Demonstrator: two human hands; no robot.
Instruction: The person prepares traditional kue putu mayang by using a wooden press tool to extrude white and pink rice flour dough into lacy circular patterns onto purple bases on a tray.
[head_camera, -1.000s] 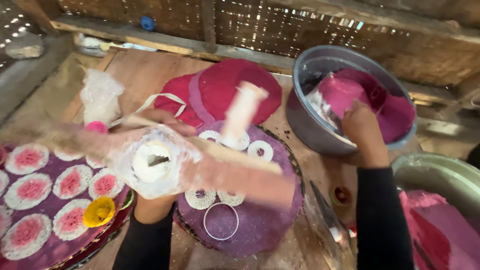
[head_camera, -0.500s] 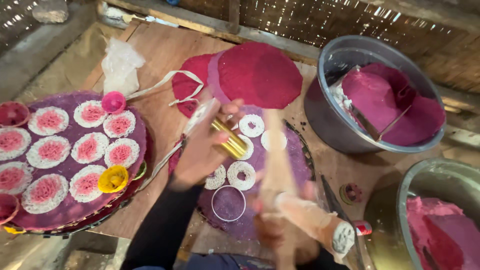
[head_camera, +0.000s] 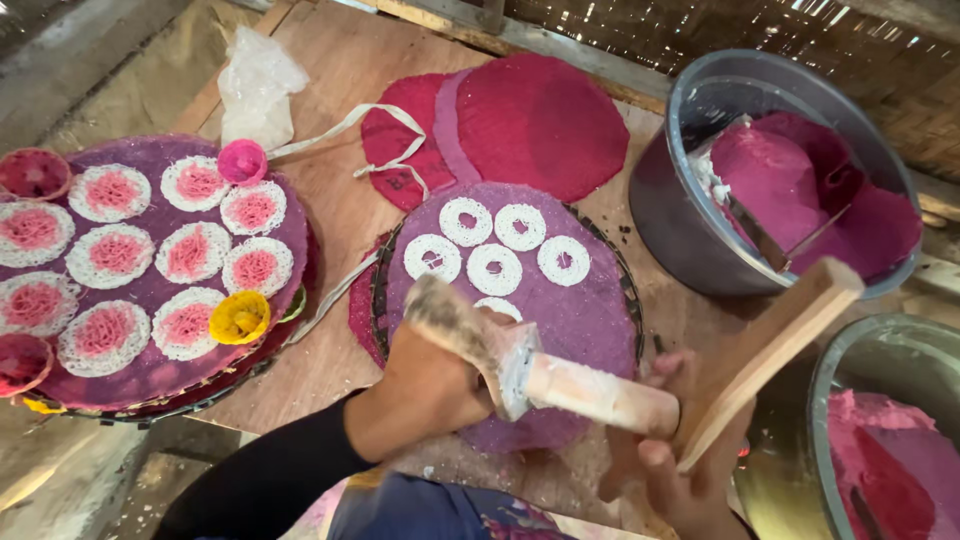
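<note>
Over purple tray, press seemingly in left hand.

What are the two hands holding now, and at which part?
The left hand grips the wooden press by its dough-crusted barrel end; the right hand holds its flat wooden handle near the lower end.

Soft, even daylight; bright specks leak through the woven wall at top. Faint shadows only. Mild glare on the metal bowl rim. Wooden press near the lens slightly soft, possibly motion blur. Edges bow outward.
</note>
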